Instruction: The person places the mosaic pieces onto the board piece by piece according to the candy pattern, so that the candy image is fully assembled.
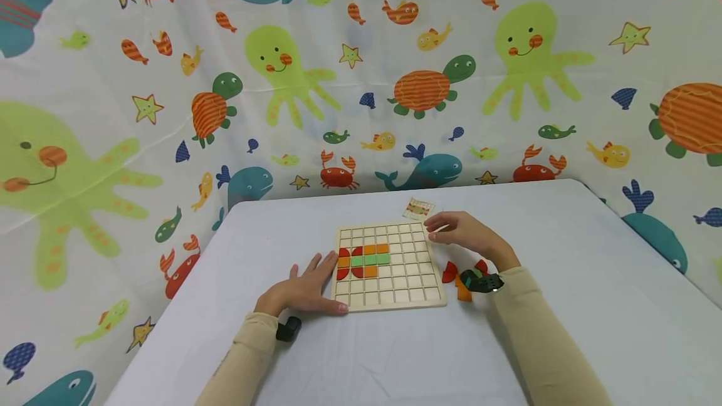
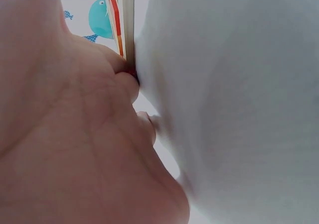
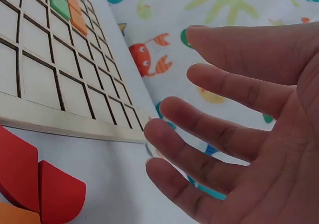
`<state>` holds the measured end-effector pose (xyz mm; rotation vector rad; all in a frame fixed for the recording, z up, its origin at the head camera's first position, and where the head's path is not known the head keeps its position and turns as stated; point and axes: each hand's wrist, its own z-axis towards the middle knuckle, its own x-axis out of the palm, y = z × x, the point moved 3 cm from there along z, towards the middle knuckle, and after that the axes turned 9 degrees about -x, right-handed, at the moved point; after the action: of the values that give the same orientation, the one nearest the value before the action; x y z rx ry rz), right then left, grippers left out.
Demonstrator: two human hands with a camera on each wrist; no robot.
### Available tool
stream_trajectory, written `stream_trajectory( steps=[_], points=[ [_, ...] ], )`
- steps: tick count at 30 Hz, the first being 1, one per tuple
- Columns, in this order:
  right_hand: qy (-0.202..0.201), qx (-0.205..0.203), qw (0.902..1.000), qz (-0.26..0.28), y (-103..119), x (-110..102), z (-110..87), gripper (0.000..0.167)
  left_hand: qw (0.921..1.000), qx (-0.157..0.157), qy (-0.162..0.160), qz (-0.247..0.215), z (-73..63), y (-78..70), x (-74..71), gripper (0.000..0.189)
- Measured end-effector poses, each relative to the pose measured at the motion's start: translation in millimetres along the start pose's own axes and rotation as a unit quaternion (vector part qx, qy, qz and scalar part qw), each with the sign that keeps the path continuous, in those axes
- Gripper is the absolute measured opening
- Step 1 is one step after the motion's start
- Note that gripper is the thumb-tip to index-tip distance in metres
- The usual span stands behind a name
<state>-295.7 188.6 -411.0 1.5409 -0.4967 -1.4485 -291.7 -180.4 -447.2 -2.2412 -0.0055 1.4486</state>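
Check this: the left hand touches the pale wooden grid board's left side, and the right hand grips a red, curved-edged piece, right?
No: the right hand grips nothing; the right wrist view shows its fingers apart. The left hand does touch the pale wooden grid board's left side.

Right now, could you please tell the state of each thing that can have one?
Grid board: flat, partly filled.
Placed pieces: set in cells at the board's left.
Loose pieces: off the board, some partly hidden.
Printed card: lying beyond the board's far edge.
Left hand: fingers spread, at the board's left edge.
Right hand: empty, fingers relaxed, near the board's far right corner.
Patterned cloth: hanging.
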Motion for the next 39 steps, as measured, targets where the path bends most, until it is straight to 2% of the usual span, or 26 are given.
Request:
stream_trajectory(
  steps=[10, 19, 22, 26, 31, 39],
  points=[
    [0.036, -0.010, 0.9979, -0.052, 3.5, -3.9, -14.3, 0.042, 1.0000, 0.003, -0.002, 0.001, -0.3, -1.9, -0.6, 0.126],
    [0.077, -0.022, 0.9912, -0.105, 4.2, -3.8, -42.2, 0.036, 0.9999, 0.015, 0.000, -0.008, 0.9, -2.0, -1.2, 0.128],
    [0.083, -0.009, 0.9888, -0.123, 4.6, -6.2, -50.6, 0.032, 0.9999, 0.009, 0.001, -0.004, 2.2, -0.7, -0.6, 0.127],
    [0.095, 0.023, 0.9828, -0.157, 3.0, -8.0, -55.7, 0.024, 1.0000, 0.000, 0.001, 0.003, 1.9, 1.0, 0.5, 0.126],
    [0.114, 0.023, 0.9709, -0.209, 1.1, -2.8, -54.5, 0.016, 0.9999, -0.001, -0.001, 0.011, 4.9, 2.9, 1.7, 0.127],
    [0.128, 0.046, 0.9555, -0.262, -1.3, 3.9, -51.6, 0.025, 1.0000, -0.002, 0.000, 0.008, 5.2, 1.3, 1.1, 0.127]
  ],
)
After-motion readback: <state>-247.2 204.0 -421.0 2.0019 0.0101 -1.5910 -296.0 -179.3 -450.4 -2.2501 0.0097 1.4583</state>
